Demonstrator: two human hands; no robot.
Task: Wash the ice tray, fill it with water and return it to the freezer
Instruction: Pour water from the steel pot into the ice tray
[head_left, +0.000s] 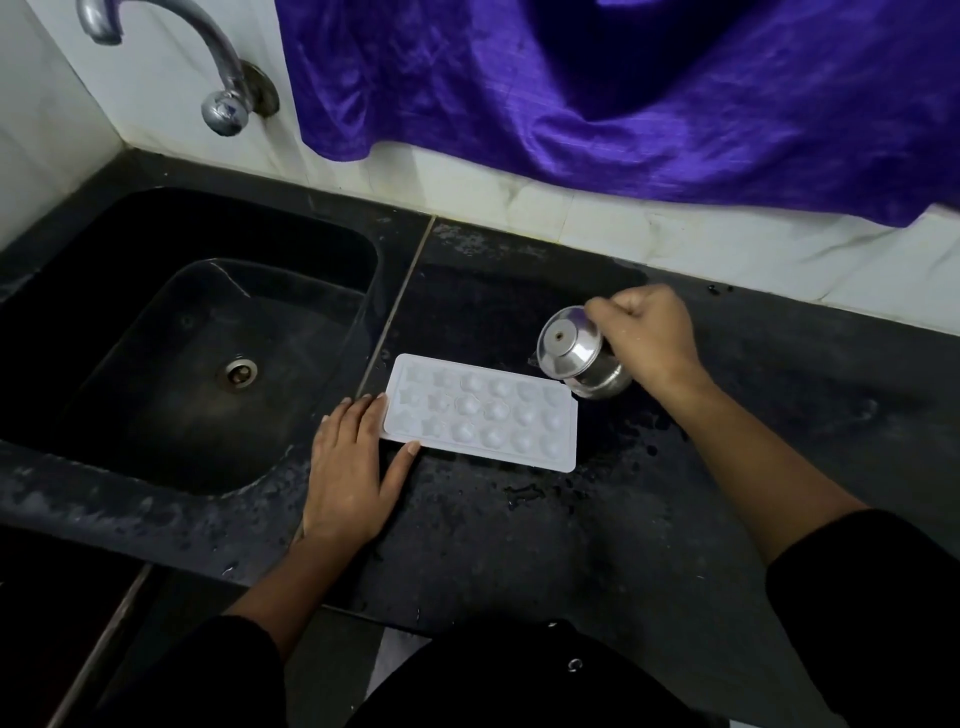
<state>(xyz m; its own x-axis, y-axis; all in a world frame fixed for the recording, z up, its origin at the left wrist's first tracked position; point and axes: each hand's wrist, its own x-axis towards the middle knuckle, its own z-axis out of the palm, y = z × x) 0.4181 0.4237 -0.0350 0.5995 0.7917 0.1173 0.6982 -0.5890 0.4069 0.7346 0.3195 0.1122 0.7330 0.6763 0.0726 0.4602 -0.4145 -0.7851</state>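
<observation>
Countertop (675, 519), black stone and wet in patches, carries the work; the sink (171, 332) lies to its left, with the tap (218, 67) above the basin. I note the ice tray (480, 412) flat on the counter just right of the sink edge, cavities up, long axis running left to right and angled slightly away toward the left. My left hand (353, 467) lies flat, fingers together and thumb splayed, bracing the tray's left end. My right hand (644, 338) is closed around a steel vessel (582, 353), tipped steeply over the tray's far right corner; I cannot see a stream.

Risks, in my judgement: an overtipped vessel floods cavities and spills onto the counter; a brimming, flexible tray will slop when lifted toward the freezer.
</observation>
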